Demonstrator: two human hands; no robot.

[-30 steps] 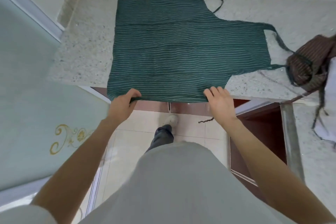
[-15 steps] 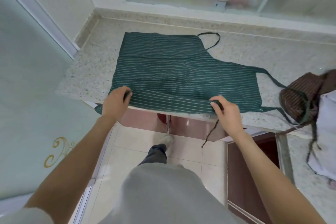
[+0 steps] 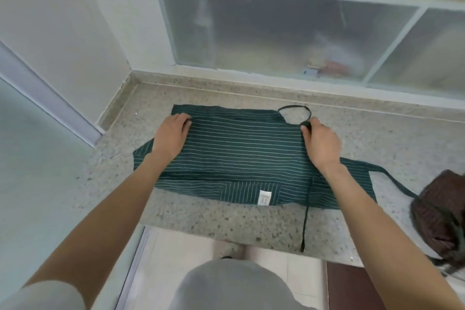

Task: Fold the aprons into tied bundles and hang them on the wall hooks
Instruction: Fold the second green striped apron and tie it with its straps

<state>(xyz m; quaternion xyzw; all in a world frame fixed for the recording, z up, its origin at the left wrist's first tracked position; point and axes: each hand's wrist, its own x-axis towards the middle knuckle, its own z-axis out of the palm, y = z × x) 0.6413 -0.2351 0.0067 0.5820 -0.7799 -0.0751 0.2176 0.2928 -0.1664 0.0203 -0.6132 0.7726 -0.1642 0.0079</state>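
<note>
A dark green apron [image 3: 241, 156] with thin pale stripes lies on the speckled stone counter [image 3: 392, 148], folded over on itself so that its near edge shows the inside face with a small white label [image 3: 264, 197] at the middle. The left hand [image 3: 171, 138] rests on the far left part of the fold, its grip closed on the cloth: the fingers curl down over the doubled edge, which is pinched beneath them. The right hand [image 3: 320, 145] sits at the far right corner of the fold, its grip likewise closed, thumb and fingers pinching the fabric just where the dark neck loop [image 3: 294, 108] comes off the apron and lies on the counter beyond it. One tie strap [image 3: 305, 219] runs from under the right wrist across the folded cloth and over the near counter edge. Another strap [image 3: 395, 181] trails right to a brown striped bundle [image 3: 437, 214], probably a second apron, though it is partly cut off by the frame. Behind the counter stands a frosted glass window [image 3: 276, 33] with blurred shapes behind it. Below, pale floor tiles [image 3: 176, 259] and a dark red cabinet door [image 3: 352, 284] show.
</note>
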